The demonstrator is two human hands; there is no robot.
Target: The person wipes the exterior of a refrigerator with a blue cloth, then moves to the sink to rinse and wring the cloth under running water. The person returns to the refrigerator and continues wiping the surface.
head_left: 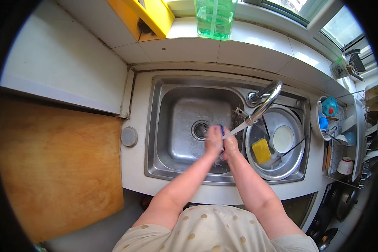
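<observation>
Water runs from the curved chrome faucet [264,102] onto both hands over the steel sink basin [182,110]. My left hand [214,140] and my right hand [231,145] are close together, with a small dark blue item [222,130] between them. Motion blur and water hide what the item is and how the fingers lie on it. Left of the hands is the round drain [200,129]. In the right basin a round metal bowl [248,151] holds a yellow sponge [261,151], a white bowl [283,139] and thin sticks that look like chopsticks, in water.
A wire dish rack [334,176] with bowls and utensils stands at the right. A round grey lid or container [129,136] sits left of the sink, near a wooden board [60,167]. A green translucent bottle [215,22] stands on the tiled ledge behind.
</observation>
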